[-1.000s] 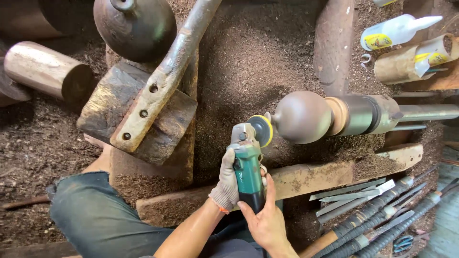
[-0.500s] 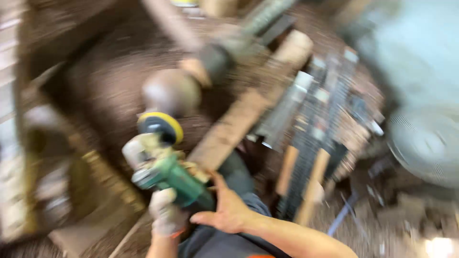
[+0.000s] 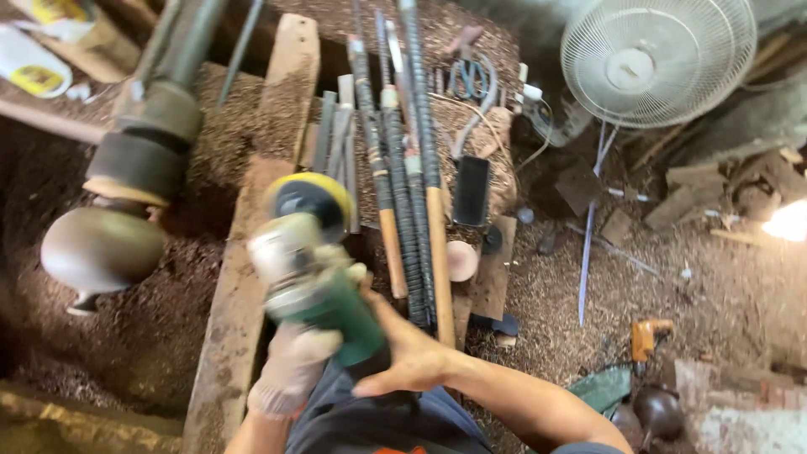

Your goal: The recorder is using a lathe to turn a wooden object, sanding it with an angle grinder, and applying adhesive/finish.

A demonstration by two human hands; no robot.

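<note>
Both hands [image 3: 290, 370] [image 3: 412, 353] grip a motion-blurred grinder [image 3: 315, 269] (disc [image 3: 309, 200] indistinct).

A white plastic bottle [image 3: 29, 63] with a yellow label is lying far up and to the left of the hands gripping the green grinder. Just above it, at the top edge, a yellow and white package [image 3: 59, 13] is sitting, partly cut off from view.

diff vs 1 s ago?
The green angle grinder has come away from the dark rounded workpiece, which now sits apart on the left. The view swung right, bringing in the fan. Gloved left hand and bare right hand still grip it.
</note>
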